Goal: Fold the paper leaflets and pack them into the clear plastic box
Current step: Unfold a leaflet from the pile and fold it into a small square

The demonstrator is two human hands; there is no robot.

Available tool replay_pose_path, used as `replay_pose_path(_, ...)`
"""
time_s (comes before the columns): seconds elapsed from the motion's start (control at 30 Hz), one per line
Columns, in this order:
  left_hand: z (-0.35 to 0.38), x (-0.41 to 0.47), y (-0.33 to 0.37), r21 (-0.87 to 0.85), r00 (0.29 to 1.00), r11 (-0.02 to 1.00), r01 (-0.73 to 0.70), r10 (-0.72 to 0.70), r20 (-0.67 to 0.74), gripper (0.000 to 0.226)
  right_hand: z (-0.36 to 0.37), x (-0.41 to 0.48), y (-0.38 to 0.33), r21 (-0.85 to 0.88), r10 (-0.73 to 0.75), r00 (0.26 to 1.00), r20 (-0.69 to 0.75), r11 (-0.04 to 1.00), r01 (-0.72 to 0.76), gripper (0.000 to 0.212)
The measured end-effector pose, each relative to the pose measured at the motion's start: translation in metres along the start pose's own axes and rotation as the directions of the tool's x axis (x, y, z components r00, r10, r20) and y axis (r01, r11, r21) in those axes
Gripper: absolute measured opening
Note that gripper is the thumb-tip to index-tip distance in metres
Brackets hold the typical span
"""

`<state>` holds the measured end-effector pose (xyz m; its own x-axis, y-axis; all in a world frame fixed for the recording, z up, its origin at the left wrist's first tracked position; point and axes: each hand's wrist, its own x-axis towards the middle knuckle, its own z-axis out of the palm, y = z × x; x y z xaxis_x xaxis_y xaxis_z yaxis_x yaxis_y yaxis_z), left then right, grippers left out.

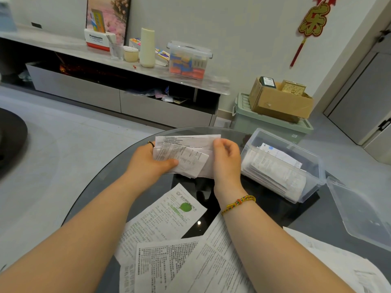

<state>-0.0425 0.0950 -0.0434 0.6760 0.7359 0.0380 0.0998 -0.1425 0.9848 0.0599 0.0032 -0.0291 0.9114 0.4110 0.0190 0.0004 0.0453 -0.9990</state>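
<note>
Left hand [148,160]: curled around the 9 o'clock side of the bundle [186,153], thumb pressed flat on top, fingers hidden underneath.
Right hand [226,159]: back to camera, fingers curled over the bundle's 3 o'clock edge and gripping it. Thumb was not visible.
Bundle: several folded leaflets stacked unevenly, held just above the table [101,187], towards its 12 o'clock side. Print faced up.
Box [292,144]: clear, lid off, sat on the table at 3 o'clock of the hands, near the right hand but apart from it.
Packed leaflets [275,170]: folded, stood on edge in a row inside the box, leaning. They filled the near side, the far side showed dark.
Lid [359,216]: clear, lay at 4 o'clock of the box, just beside it, partly cut off by the frame edge.
Loose leaflets [169,218]: unfolded sheets overlapping on the table at 6 o'clock, under both forearms. One carried a green logo.
Bracelet [238,203]: multicoloured cord on the right wrist.
Background: lidded tub [189,60] on a low cabinet at 12 o'clock, carton [279,100] on a green bin [268,123] at 1 o'clock.
</note>
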Motion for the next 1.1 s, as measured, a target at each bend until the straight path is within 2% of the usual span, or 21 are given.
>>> replay_pose_path(0.13,0.001,0.001,-0.001,0.006,1.000,1.000,-0.005,0.005,-0.004,0.032,0.001,0.004,-0.003,0.002,-0.053,0.998,0.020,0.999,0.053,0.013)
replay_pose_path(0.23,0.001,0.001,-0.002,0.002,1.000,1.000,-0.002,0.002,-0.006,0.030,0.005,0.001,0.002,-0.105,-0.060,0.996,0.062,0.992,0.067,0.002)
replay_pose_path(0.3,0.001,0.002,-0.003,-0.009,1.000,1.000,0.005,-0.005,-0.013,0.029,0.003,-0.001,0.010,-0.182,-0.172,0.985,0.020,0.968,0.172,0.024)
replay_pose_path(0.33,0.001,0.002,-0.003,-0.017,1.000,1.000,0.006,-0.006,-0.016,0.029,0.003,-0.001,0.011,-0.235,-0.284,0.958,-0.029,0.934,0.270,0.029)
replay_pose_path(0.37,0.001,0.003,-0.002,-0.025,1.000,1.000,0.003,-0.003,-0.018,0.028,0.002,-0.001,0.010,-0.314,-0.448,0.893,-0.050,0.855,0.412,0.027)
replay_pose_path(0.43,0.001,0.003,-0.002,-0.042,1.000,0.999,-0.003,0.002,-0.016,0.026,0.002,-0.004,0.007,-0.493,-0.704,0.705,0.088,0.584,0.645,0.019)
replay_pose_path(0.47,0.000,0.003,-0.002,-0.047,1.000,0.999,-0.008,0.007,-0.013,0.027,0.003,-0.004,0.008,-0.534,-0.760,0.617,0.202,0.443,0.720,0.020)
replay_pose_path(0.53,0.000,0.002,-0.002,-0.039,1.000,0.999,-0.025,0.025,-0.002,0.029,0.005,-0.005,0.011,-0.530,-0.765,0.519,0.381,0.280,0.801,0.020)
replay_pose_path(0.63,0.000,0.003,-0.004,-0.017,0.999,0.999,-0.048,0.049,0.011,0.027,0.009,-0.005,0.012,-0.510,-0.742,0.443,0.504,0.158,0.845,0.027)
replay_pose_path(0.77,0.000,0.002,-0.003,-0.021,0.998,0.998,-0.053,0.053,0.023,0.020,0.013,-0.007,0.011,-0.431,-0.730,0.382,0.566,0.132,0.892,0.026)
replay_pose_path(0.83,-0.001,0.002,-0.004,-0.045,0.999,0.998,-0.048,0.048,0.004,0.023,0.012,-0.007,0.011,-0.449,-0.724,0.411,0.553,0.157,0.880,0.027)
replay_pose_path(0.93,-0.001,0.003,-0.002,-0.077,0.999,0.996,-0.043,0.044,0.006,0.027,0.003,-0.005,0.012,-0.549,-0.722,0.540,0.432,0.264,0.793,0.038)
replay_pose_path(1.0,-0.002,0.000,-0.001,-0.103,0.999,0.994,-0.040,0.041,0.012,0.027,-0.004,-0.008,0.007,-0.564,-0.628,0.679,0.381,0.424,0.709,0.052)
replay_pose_path(1.1,-0.008,-0.004,0.002,-0.157,0.998,0.987,-0.032,0.039,0.046,0.022,-0.013,-0.013,-0.009,-0.458,-0.351,0.866,0.357,0.742,0.489,0.075)
